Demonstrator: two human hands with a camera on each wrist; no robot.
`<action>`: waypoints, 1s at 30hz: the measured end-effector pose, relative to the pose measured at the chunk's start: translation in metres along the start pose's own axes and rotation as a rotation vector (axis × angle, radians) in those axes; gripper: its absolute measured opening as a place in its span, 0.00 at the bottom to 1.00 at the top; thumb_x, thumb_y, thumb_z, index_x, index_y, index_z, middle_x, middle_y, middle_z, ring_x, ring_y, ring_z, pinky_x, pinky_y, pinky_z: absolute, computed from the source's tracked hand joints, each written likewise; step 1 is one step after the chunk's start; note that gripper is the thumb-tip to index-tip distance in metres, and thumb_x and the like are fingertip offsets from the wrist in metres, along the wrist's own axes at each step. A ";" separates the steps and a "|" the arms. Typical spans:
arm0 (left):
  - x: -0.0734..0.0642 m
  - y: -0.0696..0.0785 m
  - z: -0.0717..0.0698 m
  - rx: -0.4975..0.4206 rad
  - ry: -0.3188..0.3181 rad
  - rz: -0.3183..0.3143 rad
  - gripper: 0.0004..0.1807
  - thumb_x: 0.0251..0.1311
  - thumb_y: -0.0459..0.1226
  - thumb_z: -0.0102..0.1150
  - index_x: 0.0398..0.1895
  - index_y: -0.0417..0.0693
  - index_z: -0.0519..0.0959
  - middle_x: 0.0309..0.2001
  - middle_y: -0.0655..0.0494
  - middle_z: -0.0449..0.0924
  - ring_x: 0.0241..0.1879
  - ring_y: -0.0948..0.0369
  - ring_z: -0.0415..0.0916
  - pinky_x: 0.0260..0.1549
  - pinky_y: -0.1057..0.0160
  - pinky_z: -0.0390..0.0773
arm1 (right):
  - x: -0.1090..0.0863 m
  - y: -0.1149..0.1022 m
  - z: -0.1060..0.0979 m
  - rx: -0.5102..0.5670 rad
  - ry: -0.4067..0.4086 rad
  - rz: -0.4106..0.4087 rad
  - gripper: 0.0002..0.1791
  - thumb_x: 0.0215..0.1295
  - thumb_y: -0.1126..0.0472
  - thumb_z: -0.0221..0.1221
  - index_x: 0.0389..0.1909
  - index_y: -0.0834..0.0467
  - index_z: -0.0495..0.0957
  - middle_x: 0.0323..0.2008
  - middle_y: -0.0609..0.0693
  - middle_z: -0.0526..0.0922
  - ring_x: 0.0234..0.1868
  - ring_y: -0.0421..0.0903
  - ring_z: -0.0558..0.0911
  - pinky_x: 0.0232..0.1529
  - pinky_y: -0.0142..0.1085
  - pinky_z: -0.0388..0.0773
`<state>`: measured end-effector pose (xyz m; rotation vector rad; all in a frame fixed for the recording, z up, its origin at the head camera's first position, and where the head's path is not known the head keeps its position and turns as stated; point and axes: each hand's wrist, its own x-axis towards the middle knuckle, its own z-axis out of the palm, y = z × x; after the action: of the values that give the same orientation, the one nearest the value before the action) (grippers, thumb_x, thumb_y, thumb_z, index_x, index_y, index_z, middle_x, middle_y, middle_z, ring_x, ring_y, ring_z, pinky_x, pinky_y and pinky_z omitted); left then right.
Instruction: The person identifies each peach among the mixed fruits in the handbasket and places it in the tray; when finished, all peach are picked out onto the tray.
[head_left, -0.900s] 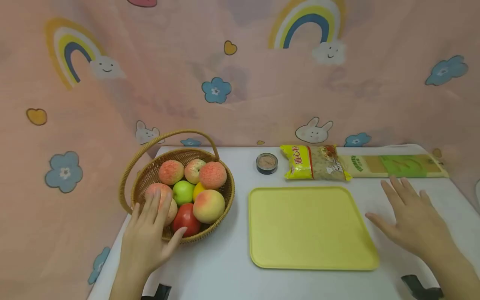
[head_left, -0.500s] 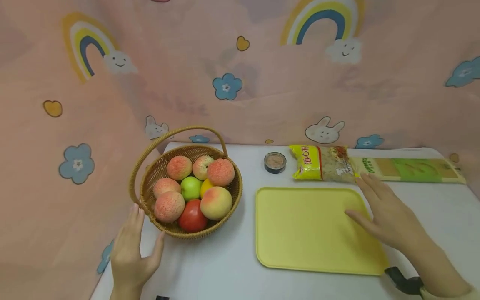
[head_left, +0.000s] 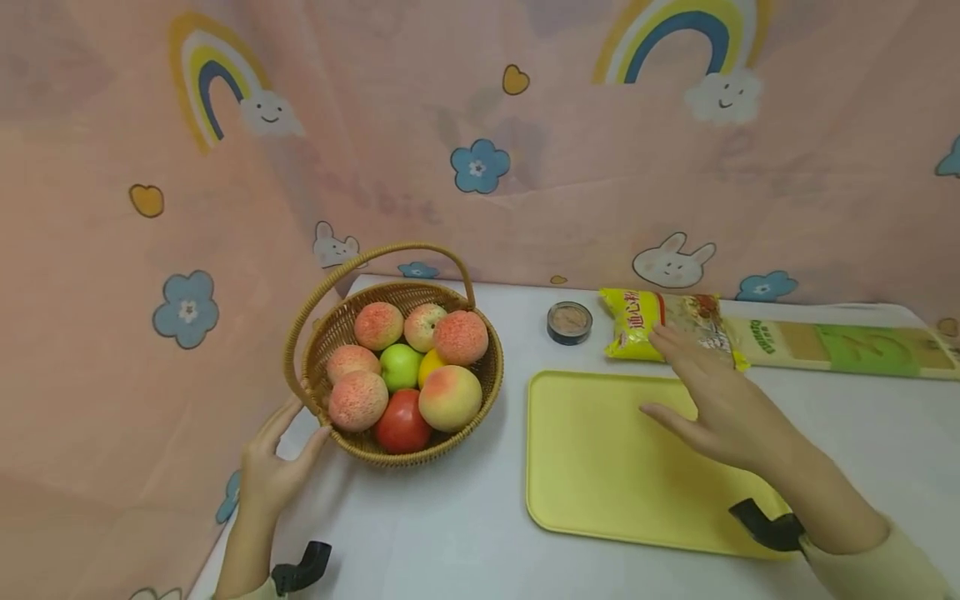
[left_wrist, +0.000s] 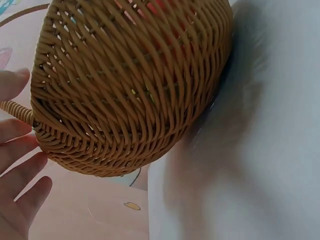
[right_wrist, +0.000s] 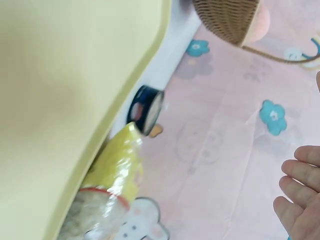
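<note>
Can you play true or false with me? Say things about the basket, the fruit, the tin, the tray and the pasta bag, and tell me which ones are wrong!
1. A green fruit and a red fruit are in the basket. True.
2. The red fruit is bright blue. False: it is red.
3. The round tin stands between the basket and the pasta bag. True.
4. The round tin is bigger than the basket. False: it is much smaller.
5. The right grip holds nothing. True.
6. The pasta bag is inside the basket. False: it lies behind the yellow tray.
</note>
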<state>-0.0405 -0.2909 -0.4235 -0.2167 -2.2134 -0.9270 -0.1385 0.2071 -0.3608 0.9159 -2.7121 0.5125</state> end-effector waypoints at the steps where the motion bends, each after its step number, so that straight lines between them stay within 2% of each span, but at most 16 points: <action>1: 0.001 -0.002 0.000 -0.012 -0.004 0.004 0.31 0.36 0.22 0.71 0.52 0.30 0.77 0.54 0.35 0.77 0.60 0.75 0.68 0.61 0.80 0.66 | 0.005 -0.003 0.000 0.008 0.002 -0.020 0.47 0.55 0.47 0.66 0.72 0.56 0.54 0.72 0.55 0.58 0.70 0.57 0.61 0.62 0.62 0.67; 4: 0.003 -0.005 0.000 -0.054 -0.025 -0.012 0.30 0.37 0.20 0.70 0.51 0.29 0.77 0.55 0.34 0.76 0.60 0.74 0.69 0.61 0.79 0.67 | 0.020 -0.013 -0.003 0.047 -0.007 -0.078 0.47 0.55 0.48 0.66 0.73 0.53 0.53 0.72 0.53 0.60 0.69 0.58 0.64 0.59 0.64 0.69; 8: 0.002 -0.006 0.001 -0.147 -0.035 -0.033 0.29 0.38 0.17 0.68 0.51 0.25 0.76 0.56 0.32 0.73 0.60 0.70 0.70 0.59 0.79 0.69 | 0.044 -0.029 -0.007 0.118 -0.071 -0.133 0.45 0.59 0.46 0.63 0.74 0.50 0.52 0.72 0.53 0.59 0.68 0.57 0.65 0.60 0.61 0.71; 15: -0.001 -0.006 0.005 -0.317 -0.049 -0.067 0.28 0.42 0.12 0.61 0.52 0.18 0.71 0.59 0.25 0.67 0.62 0.62 0.70 0.57 0.71 0.73 | 0.094 -0.058 -0.008 0.252 -0.198 -0.305 0.42 0.63 0.47 0.60 0.72 0.59 0.54 0.71 0.53 0.60 0.70 0.52 0.63 0.69 0.53 0.64; 18: -0.001 -0.007 0.005 -0.346 -0.044 -0.073 0.28 0.42 0.12 0.60 0.53 0.18 0.70 0.58 0.22 0.65 0.62 0.60 0.70 0.56 0.69 0.75 | 0.117 -0.074 -0.003 0.278 -0.249 -0.356 0.41 0.63 0.47 0.60 0.71 0.59 0.55 0.70 0.53 0.62 0.70 0.52 0.63 0.70 0.51 0.64; 23: -0.002 -0.007 0.007 -0.388 -0.030 -0.098 0.29 0.42 0.11 0.60 0.53 0.18 0.70 0.58 0.21 0.64 0.63 0.57 0.70 0.55 0.69 0.76 | 0.155 -0.096 0.012 0.351 -0.340 -0.384 0.39 0.63 0.47 0.60 0.70 0.57 0.58 0.69 0.51 0.64 0.70 0.49 0.63 0.71 0.48 0.62; 30: -0.004 -0.009 0.013 -0.431 -0.001 -0.062 0.29 0.42 0.10 0.57 0.54 0.16 0.68 0.62 0.29 0.66 0.65 0.57 0.67 0.56 0.67 0.74 | 0.201 -0.123 0.035 0.397 -0.460 -0.449 0.38 0.62 0.46 0.60 0.69 0.57 0.60 0.68 0.51 0.66 0.69 0.49 0.64 0.71 0.46 0.64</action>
<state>-0.0482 -0.2882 -0.4370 -0.3478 -2.0071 -1.4327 -0.2221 -0.0064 -0.2961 1.8958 -2.6765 0.8405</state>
